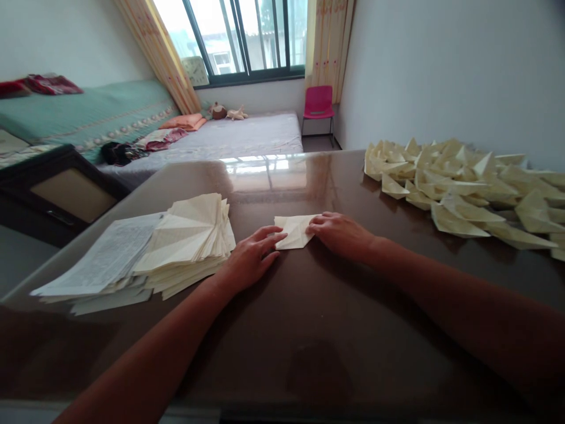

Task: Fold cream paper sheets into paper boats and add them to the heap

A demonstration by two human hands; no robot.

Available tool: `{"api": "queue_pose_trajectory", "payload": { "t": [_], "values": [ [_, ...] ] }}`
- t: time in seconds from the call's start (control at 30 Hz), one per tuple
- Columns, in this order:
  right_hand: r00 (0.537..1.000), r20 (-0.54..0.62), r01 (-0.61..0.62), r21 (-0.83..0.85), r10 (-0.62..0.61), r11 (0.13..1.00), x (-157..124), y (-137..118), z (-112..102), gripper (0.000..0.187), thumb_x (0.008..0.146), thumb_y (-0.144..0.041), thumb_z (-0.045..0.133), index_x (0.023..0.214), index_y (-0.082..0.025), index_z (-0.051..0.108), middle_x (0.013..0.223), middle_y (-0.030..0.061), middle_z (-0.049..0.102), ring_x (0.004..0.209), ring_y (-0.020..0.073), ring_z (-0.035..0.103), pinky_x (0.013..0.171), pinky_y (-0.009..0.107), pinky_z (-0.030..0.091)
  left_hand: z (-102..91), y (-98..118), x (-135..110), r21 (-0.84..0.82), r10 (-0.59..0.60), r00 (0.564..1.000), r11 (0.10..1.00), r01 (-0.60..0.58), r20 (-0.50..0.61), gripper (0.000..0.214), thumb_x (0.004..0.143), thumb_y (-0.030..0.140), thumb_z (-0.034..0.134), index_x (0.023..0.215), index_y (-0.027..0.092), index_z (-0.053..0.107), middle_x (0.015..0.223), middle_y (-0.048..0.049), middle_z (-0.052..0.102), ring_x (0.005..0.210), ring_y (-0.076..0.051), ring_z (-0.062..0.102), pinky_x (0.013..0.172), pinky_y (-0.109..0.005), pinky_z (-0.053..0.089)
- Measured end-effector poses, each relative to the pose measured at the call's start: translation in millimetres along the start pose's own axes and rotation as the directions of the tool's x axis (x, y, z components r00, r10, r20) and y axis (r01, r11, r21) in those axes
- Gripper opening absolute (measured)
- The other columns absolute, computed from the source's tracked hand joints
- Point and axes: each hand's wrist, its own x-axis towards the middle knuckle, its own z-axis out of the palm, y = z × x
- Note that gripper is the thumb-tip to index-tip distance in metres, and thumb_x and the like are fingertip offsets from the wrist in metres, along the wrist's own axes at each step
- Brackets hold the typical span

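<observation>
Glossy table [326, 330] spans lower frame. Paper [293, 231] flat mid-frame, likely for backing. Left hand [253, 256]: fingers spread, gripping nothing, probably steadying left edge. Right hand [342, 235]: fingers bunched at right end; can't tell if pinching. Stack [185, 235] left, shapes [459, 182] upper right, likely for elbow room.

Far tabletop [265, 197] open; paper stack [185, 235] left, heap [468, 184] right.

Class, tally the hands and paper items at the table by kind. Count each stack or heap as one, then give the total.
Hands: 2 (left hand, right hand)
Folded paper between the hands: 1
Stack of cream paper: 1
Stack of printed paper: 1
Heap of pointed paper shapes: 1, its pieces overlapping too much to count
Total: 6
</observation>
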Motion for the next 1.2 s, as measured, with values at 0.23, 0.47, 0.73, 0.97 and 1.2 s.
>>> {"api": "queue_pose_trajectory", "payload": {
  "t": [0.23, 0.47, 0.73, 0.97, 1.2],
  "values": [
    [0.994, -0.063, 0.100, 0.159, -0.091, 0.982, 1.1, 8.7, -1.5, 0.030, 0.089, -0.010, 0.043, 0.100, -0.018, 0.070, 0.103, 0.0055, 0.071, 0.090, 0.0172, 0.058, 0.084, 0.028, 0.041, -5.1, 7.5, -1.6, 0.001, 0.140, 0.989, 0.990, -0.141, 0.054, 0.033, 0.091, 0.032, 0.053, 0.123, 0.026, 0.058, 0.122, -0.0041, 0.062, 0.098, -0.015, 0.062, 0.090, -0.029, 0.051],
    [0.975, -0.126, 0.211, 0.252, -0.184, 0.945, 1.6, 6.7, 8.3, 0.031, 0.089, -0.012, 0.042, 0.105, -0.018, 0.068, 0.111, 0.0062, 0.068, 0.103, 0.0175, 0.056, 0.091, 0.030, 0.041, -12.9, 18.0, -3.1, 0.315, 0.338, 0.937, 0.883, -0.348, 0.086, 0.026, 0.094, 0.030, 0.047, 0.113, 0.022, 0.063, 0.115, -0.0051, 0.067, 0.108, -0.020, 0.059, 0.091, -0.034, 0.048],
    [0.974, -0.096, 0.227, 0.300, -0.208, 0.926, -1.6, 6.5, 1.8, 0.026, 0.087, -0.019, 0.050, 0.106, -0.020, 0.068, 0.113, 0.0053, 0.067, 0.104, 0.0184, 0.055, 0.093, 0.031, 0.039, -5.2, 25.7, -3.7, 0.332, 0.374, 0.925, 0.866, -0.374, 0.066, 0.023, 0.094, 0.024, 0.043, 0.101, 0.019, 0.064, 0.096, -0.0039, 0.071, 0.091, -0.015, 0.066, 0.078, -0.026, 0.050],
    [0.974, -0.051, 0.227, 0.305, -0.222, 0.925, -3.2, 4.2, -2.3, 0.028, 0.083, -0.030, 0.058, 0.108, -0.023, 0.068, 0.112, 0.0038, 0.067, 0.104, 0.0201, 0.052, 0.094, 0.033, 0.038, -4.3, 27.7, -4.6, 0.275, 0.295, 0.953, 0.913, -0.302, 0.066, 0.031, 0.093, 0.041, 0.047, 0.110, 0.020, 0.062, 0.107, -0.0041, 0.070, 0.100, -0.017, 0.063, 0.083, -0.028, 0.050],
    [0.974, -0.081, 0.227, 0.285, -0.213, 0.931, -1.9, 5.4, 1.8, 0.027, 0.085, -0.026, 0.055, 0.108, -0.020, 0.066, 0.108, 0.0053, 0.067, 0.101, 0.0193, 0.052, 0.092, 0.031, 0.038, -6.5, 26.3, -7.0, 0.456, 0.371, 0.925, 0.810, -0.368, 0.086, 0.031, 0.095, 0.023, 0.045, 0.123, 0.019, 0.057, 0.122, -0.0065, 0.064, 0.110, -0.021, 0.059, 0.087, -0.033, 0.050]
  ]
}}
